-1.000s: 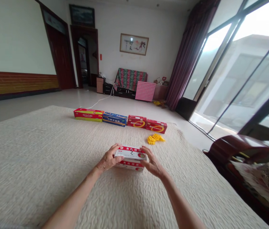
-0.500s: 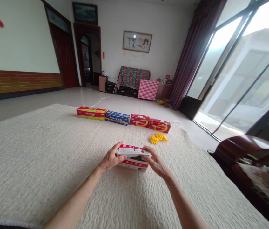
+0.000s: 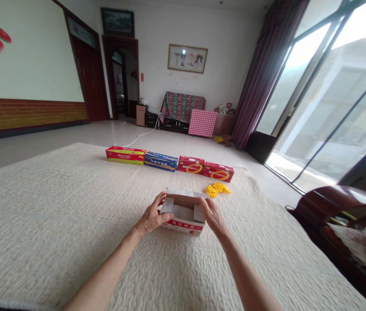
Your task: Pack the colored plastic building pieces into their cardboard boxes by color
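A red and white cardboard box (image 3: pixel 183 228) rests on the quilted cover in front of me, its top lid raised at the far side. The grey inside shows, with a small end flap at the left and another at the right. My left hand (image 3: pixel 153 215) grips the box's left end, thumb at the near edge and fingers toward the back. At the right end, my right hand (image 3: pixel 213 215) has its fingers closed on the lid and flap edge. Just beyond the right hand lies a bunch of yellow bumpy pieces (image 3: pixel 217 189), which I cannot name.
Across the far side of the cream quilted cover (image 3: pixel 72 224) stand a red and yellow-green box (image 3: pixel 125 156), a blue box (image 3: pixel 160 161) and two red boxes (image 3: pixel 191 165) in a row. A dark wooden armrest (image 3: pixel 319 203) borders the right side.
The box's lid has swung up and back from nearly covering the top, so the inside now shows. My right hand has shifted slightly with it; my left hand stays at the left end.
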A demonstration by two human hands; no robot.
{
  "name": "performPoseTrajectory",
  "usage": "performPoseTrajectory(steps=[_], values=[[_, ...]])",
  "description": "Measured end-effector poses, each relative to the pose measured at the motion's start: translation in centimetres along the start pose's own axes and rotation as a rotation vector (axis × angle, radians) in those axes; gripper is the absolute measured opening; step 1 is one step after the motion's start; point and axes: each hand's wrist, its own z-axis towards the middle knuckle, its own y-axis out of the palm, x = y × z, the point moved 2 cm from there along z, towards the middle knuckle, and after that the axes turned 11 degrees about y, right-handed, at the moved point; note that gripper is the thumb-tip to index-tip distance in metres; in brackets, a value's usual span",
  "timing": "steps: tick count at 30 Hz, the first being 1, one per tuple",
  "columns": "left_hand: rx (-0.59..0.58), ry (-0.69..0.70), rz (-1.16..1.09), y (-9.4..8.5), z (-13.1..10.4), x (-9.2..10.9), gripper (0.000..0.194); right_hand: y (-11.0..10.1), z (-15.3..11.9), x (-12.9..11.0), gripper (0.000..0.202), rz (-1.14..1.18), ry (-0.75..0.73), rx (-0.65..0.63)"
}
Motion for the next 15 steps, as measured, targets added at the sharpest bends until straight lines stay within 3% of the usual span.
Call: performPoseTrajectory(steps=[3, 10, 15], values=[[0.016, 0.007, 0.002, 0.0, -0.1, 0.4, 0.085, 0.3, 1.2, 0.4, 0.052, 0.043, 0.014, 0.054], [-0.032, 0.001, 0.048, 0.0, 1.0, 0.8, 0.071, 1.6, 2.7, 2.3, 0.049, 0.065, 0.207, 0.079], [-0.037, -0.012, 0.230, -0.1, 3.2, 0.9, 0.078, 1.3, 2.8, 2.5, 0.053, -0.095, 0.285, 0.238]])
